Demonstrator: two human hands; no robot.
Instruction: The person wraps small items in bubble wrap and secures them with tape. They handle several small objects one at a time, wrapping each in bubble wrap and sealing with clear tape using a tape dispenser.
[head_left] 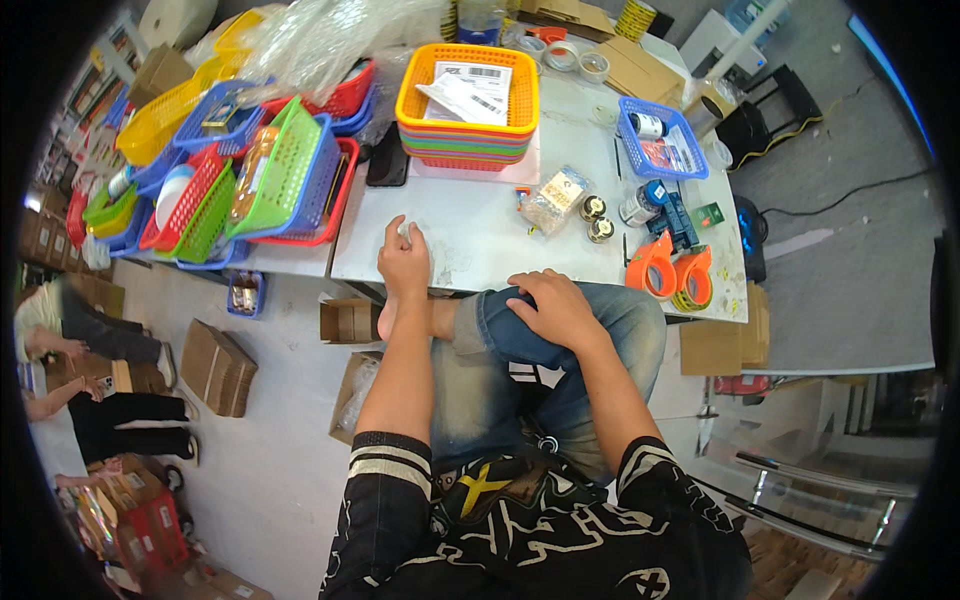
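My left hand (404, 262) is at the near edge of the white table (470, 225), its fingers curled. A small pale spot shows between the fingertips, too small to name. My right hand (553, 308) lies flat on my raised knee in blue jeans (625, 320), fingers stretched and holding nothing. Beyond the left hand lies a black phone (388, 163). Farther back stands a stack of coloured plastic baskets (468, 148), with printed paper slips (475, 92) in the yellow top one. A clear-wrapped package (556, 200) and two small dark jars (597, 219) stand beyond the right hand.
Two orange tape dispensers (652, 272), a pill bottle (643, 204) and a blue basket (690, 172) sit at the right. Many coloured baskets (290, 180) crowd the left. Cardboard boxes (217, 368) stand on the floor. Other people (120, 385) are at far left.
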